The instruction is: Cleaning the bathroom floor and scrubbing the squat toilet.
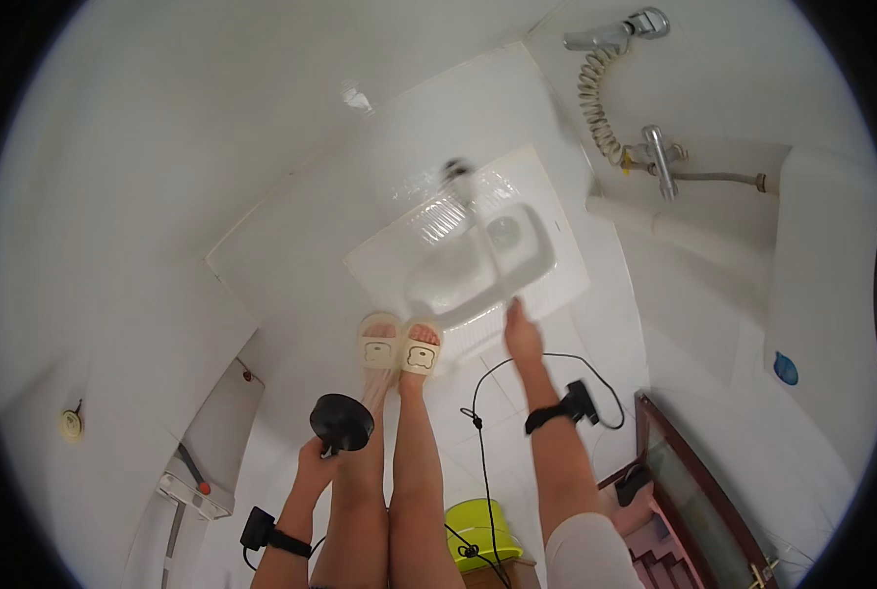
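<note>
My right hand (pixel 523 332) is closed in a fist over the near edge of a white squat toilet (pixel 571 270). From it a pale, thin handle, smeared by motion, runs up across the bowl. It belongs to what looks like a toilet brush (pixel 456 170), whose dark end is over the ribbed far left side of the toilet. At the lower left, my left hand (pixel 315 469) grips a black round cup (pixel 342 422) beside my shin. The cup's inside cannot be made out.
My feet in cream slippers (pixel 420 355) stand at the toilet's near left edge. A black cable (pixel 482 452) hangs between my arms. Behind are a lime-green bucket (pixel 478 530) and a pink rack (pixel 644 530). A flush valve (pixel 661 162) and coiled hose (pixel 595 103) are on the right wall.
</note>
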Demonstrator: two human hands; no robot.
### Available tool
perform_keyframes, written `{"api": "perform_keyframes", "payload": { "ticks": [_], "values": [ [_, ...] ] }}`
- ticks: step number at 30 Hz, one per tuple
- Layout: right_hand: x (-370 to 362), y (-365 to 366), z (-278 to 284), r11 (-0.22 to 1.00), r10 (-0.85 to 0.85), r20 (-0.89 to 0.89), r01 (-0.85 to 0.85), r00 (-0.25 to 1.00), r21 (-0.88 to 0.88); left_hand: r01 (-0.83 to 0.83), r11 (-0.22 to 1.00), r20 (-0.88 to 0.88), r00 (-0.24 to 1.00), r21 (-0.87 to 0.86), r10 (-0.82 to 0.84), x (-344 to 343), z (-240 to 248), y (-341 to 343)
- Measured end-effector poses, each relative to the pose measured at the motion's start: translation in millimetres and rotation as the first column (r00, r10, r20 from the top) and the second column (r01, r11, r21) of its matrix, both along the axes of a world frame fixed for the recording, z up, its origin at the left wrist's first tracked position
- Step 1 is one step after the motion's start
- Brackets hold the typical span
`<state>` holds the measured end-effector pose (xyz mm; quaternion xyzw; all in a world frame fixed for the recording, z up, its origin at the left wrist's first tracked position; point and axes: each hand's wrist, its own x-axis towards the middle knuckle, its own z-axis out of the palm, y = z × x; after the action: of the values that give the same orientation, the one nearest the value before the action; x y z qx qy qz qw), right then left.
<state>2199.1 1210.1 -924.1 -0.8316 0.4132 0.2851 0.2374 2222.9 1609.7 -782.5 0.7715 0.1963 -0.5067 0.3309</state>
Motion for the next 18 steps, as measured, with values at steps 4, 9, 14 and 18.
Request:
{"api": "perform_keyframes", "payload": {
  "ticks": [4, 9, 14, 18],
  "values": [
    [22.0, -83.4, -0.3, 0.974, -0.223, 0.138, 0.228, 0.965, -0.021, 0.113, 0.992, 0.062, 0.992, -0.047, -0.110, 21.5, 8.7, -25.2],
    [-83.1, -66.4, 12.6, 0.848, -0.527, -0.032, 0.528, 0.850, 0.057, 0.153, 0.987, 0.132, 0.980, -0.045, -0.146, 28.4, 7.1, -32.7],
    [-155.5, -47.1, 41.4, 0.471, -0.863, -0.159, 0.878, 0.479, 0.090, 0.256, 0.967, 0.120, 0.960, -0.019, -0.252, 37.1, 16.2, -42.7],
    [-104.7, -18.9, 31.6, 0.343, -0.908, -0.170, 0.912, 0.384, 0.226, 0.223, 0.974, 0.139, 0.967, -0.040, -0.216, 27.8, 20.4, -12.9]
  ]
}}
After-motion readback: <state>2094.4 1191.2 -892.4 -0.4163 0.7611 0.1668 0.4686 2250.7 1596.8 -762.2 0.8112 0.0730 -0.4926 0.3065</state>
